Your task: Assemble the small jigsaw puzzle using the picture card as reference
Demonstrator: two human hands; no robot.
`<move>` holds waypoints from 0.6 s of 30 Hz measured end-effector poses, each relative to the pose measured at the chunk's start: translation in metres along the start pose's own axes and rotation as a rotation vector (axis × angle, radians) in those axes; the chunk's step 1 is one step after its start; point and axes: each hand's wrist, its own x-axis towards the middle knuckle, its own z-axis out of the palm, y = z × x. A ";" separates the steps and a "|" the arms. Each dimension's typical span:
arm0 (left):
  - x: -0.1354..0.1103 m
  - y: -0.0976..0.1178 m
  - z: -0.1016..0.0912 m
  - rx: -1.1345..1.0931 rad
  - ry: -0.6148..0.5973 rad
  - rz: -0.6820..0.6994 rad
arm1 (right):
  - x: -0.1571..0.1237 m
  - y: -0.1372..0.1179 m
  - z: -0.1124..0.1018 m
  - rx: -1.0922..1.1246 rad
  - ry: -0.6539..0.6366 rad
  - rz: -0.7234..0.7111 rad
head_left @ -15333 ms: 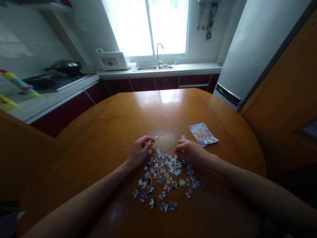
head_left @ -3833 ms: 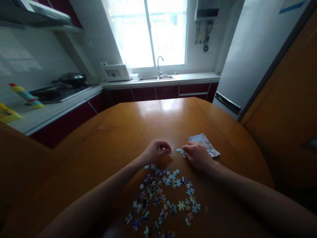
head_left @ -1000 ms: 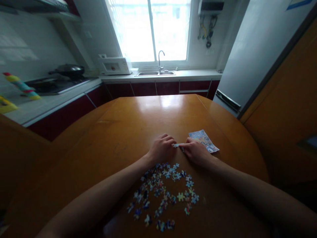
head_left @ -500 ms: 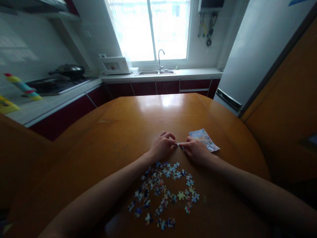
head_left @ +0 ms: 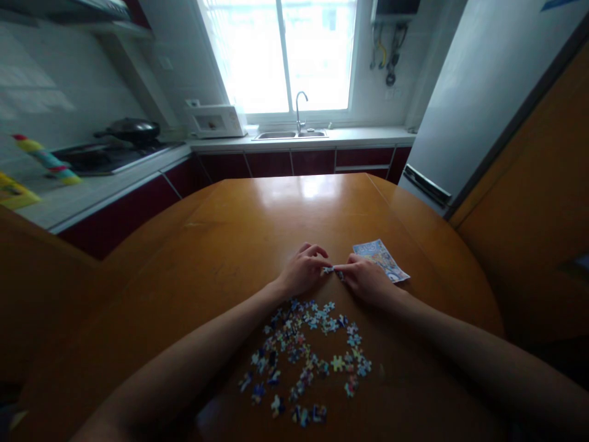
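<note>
On the wooden table (head_left: 257, 221), my left hand (head_left: 304, 269) and my right hand (head_left: 365, 279) meet fingertip to fingertip over small jigsaw pieces (head_left: 328, 269). The left fingers are bent and closed on a piece's left side. From the right, my index finger and thumb press at the same pieces, partly covering them. Just beyond my right hand lies a picture sheet (head_left: 381, 258), its near left part hidden by that hand. Closer to me, many loose jigsaw pieces (head_left: 294, 350) are scattered between my forearms.
A sink with a tap (head_left: 299, 116) stands under the window. At the left are a microwave (head_left: 218, 121), a lidded pan (head_left: 131, 130) on the stove and a colourful bottle (head_left: 46, 161). A fridge (head_left: 460, 104) rises on the right.
My left fingers have shifted slightly, so more of the pieces shows between the hands. The view has moved a little; the scattered pieces and the sheet lie as before.
</note>
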 end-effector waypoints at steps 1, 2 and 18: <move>0.002 0.003 -0.004 -0.007 0.002 -0.006 | 0.000 0.000 0.000 -0.001 0.004 0.001; 0.003 0.007 -0.009 -0.012 0.004 -0.020 | 0.001 0.000 0.001 -0.001 0.008 0.003; -0.014 0.073 -0.051 0.146 -0.599 -0.156 | 0.001 -0.001 -0.001 0.011 -0.031 0.011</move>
